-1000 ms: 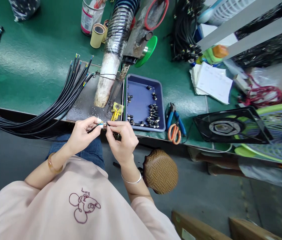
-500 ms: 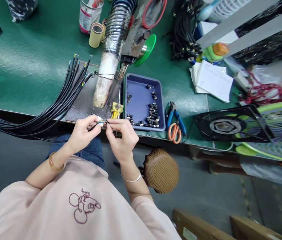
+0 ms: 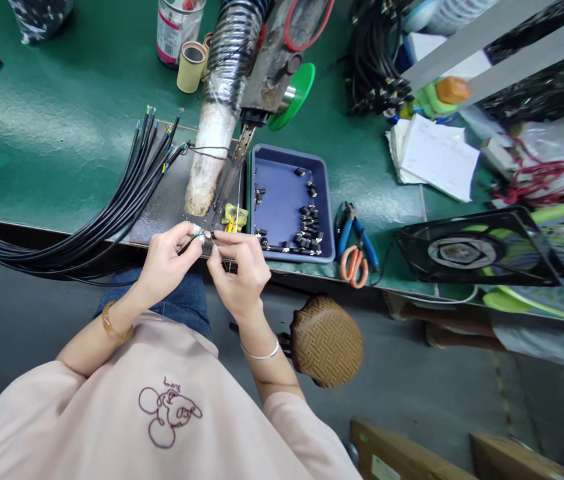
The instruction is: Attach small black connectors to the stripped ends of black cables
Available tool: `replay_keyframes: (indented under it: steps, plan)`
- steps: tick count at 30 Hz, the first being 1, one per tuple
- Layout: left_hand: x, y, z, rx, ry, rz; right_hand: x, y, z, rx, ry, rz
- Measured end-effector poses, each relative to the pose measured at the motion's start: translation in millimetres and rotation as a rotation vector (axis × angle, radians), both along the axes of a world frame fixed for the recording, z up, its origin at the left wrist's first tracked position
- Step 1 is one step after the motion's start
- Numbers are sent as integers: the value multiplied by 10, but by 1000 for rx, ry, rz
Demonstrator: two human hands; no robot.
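My left hand [image 3: 168,261] pinches the end of a black cable, its thin coloured wires [image 3: 198,235] poking out past the fingertips. Against these wires, my right hand [image 3: 242,272] grips a small black connector [image 3: 211,235] with a metal end between thumb and fingers. The exact contact between wires and connector is too small to make out. Both hands are at the bench's front edge, just below a soldering iron [image 3: 246,137] on a stand and a wrapped fume hose [image 3: 208,147]. A blue tray [image 3: 277,193] with several similar connectors lies right of them.
A bundle of black cables [image 3: 87,233] curves along the bench at left. Pliers [image 3: 357,230] and orange-handled scissors [image 3: 353,267] lie right of the tray, before a black fan [image 3: 467,252]. Papers [image 3: 437,160] and a solder spool [image 3: 297,97] lie farther back. A stool [image 3: 329,341] stands below.
My right hand has shifted slightly left, and the connector sits closer against the wires at my left fingertips. The view has turned a little; the bench things stay put.
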State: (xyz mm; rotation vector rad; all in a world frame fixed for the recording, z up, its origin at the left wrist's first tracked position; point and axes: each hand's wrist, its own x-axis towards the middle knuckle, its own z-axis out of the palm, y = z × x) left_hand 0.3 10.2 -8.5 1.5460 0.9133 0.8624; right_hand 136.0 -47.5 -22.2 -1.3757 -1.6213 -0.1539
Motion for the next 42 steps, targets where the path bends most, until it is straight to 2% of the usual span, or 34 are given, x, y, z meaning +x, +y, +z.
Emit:
replay_keyframes:
  steps: [9, 16, 26, 36, 42]
  plan:
    - [7, 71, -27, -108, -54, -62, 39, 61, -6, 3, 106, 31]
    - [24, 79, 11, 3, 12, -9, 46, 81, -19, 25, 34, 15]
    - [36, 78, 115, 118, 61, 14, 45, 99, 61, 37, 15, -14]
    - [-14, 57, 55, 55, 112, -40, 69, 54, 20, 68, -100, 8]
    - [-32, 9, 45, 124, 111, -31, 51, 19, 57, 81, -36, 8]
